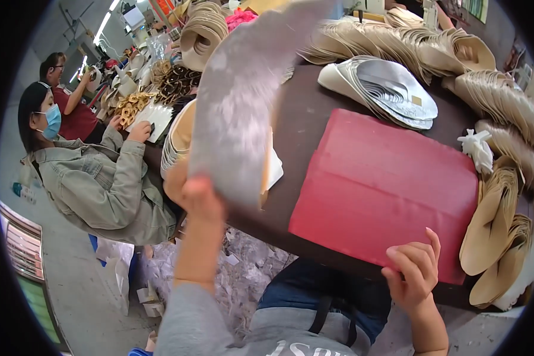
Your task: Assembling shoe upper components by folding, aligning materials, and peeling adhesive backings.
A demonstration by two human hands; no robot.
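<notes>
My left hand (199, 193), blurred by motion, is closed on the lower end of a curved silver-grey shoe upper piece (237, 101). The piece stands up off the table, and its far end is smeared. My right hand (415, 267) hovers at the near edge of a red mat (385, 190), fingers loosely curled and apart, with nothing visible in it. Beyond the mat lies a nested stack of silver shoe uppers (382, 92). Partly hidden behind the raised piece are a beige stack (181, 133) and a white piece (275, 169).
Stacks of beige shoe pieces (391, 44) line the table's (305, 89) far and right edges. A crumpled white bundle (476, 148) sits right of the mat. At left, a masked co-worker (101, 178) handles a white sheet; another person (71, 98) is behind. Scraps (243, 273) lie below the table.
</notes>
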